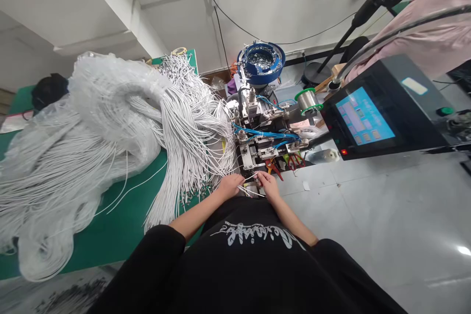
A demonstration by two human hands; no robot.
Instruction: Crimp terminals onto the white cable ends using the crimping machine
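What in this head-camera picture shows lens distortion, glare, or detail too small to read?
Head view: wide-angle lens bends the ceiling beam and table edges; glare spots the floor at right; the touchscreen glows but its text is unreadable; both hands, left hand and right hand, are small, so their grip on the white wires is unclear.

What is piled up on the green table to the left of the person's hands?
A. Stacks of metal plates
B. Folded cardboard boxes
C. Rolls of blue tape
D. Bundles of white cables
D: a big heap of white cables covers the green table, reaching to the left hand.
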